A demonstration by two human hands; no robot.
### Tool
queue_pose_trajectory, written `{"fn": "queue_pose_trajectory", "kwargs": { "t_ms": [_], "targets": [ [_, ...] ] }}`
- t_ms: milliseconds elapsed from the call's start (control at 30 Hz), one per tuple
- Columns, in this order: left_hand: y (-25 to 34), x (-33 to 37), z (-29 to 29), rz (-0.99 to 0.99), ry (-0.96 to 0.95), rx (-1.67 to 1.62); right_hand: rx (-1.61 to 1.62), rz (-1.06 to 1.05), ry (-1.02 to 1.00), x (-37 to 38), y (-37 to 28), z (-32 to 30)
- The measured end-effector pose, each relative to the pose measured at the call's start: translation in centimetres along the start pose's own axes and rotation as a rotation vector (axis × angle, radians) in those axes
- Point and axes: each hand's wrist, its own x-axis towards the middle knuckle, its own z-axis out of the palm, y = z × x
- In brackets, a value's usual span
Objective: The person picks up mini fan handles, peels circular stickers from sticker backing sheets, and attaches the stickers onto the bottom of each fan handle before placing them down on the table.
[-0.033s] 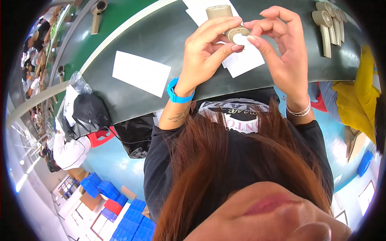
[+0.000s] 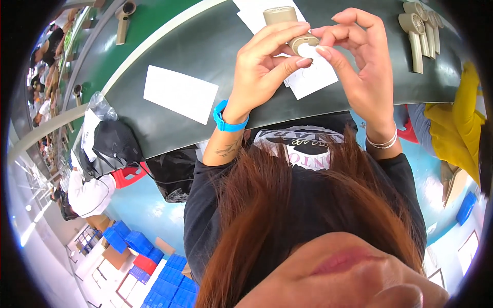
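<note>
From here I count this person's two hands (image 2: 264, 69) (image 2: 362, 66), one blue wristband (image 2: 224, 119), at least two paper sheets (image 2: 181, 94) (image 2: 312, 82) and at least four fans (image 2: 416, 49) (image 2: 121, 28).

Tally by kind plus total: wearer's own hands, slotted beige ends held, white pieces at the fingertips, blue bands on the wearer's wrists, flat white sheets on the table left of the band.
Hands (left hand, right hand): 2
Slotted beige end: 1
White piece: 1
Blue band: 1
White sheet: 1
Total: 6
</note>
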Motion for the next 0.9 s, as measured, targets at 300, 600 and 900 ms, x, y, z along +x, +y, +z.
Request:
{"fn": "queue_pose_trajectory", "kwargs": {
  "t_ms": [300,600,900],
  "targets": [
    [0.17,-0.19,0.16,-0.101,-0.045,-0.128,0.017,0.074,-0.012,-0.14,-0.18,-0.51],
    [0.21,-0.19,0.17,-0.086,-0.052,-0.078,-0.037,0.064,-0.019,-0.08,-0.33,-0.65],
    [-0.05,-0.03,0.48,-0.084,-0.053,-0.103,-0.083,0.042,-0.025,-0.02,-0.53,-0.88]
  ]
}}
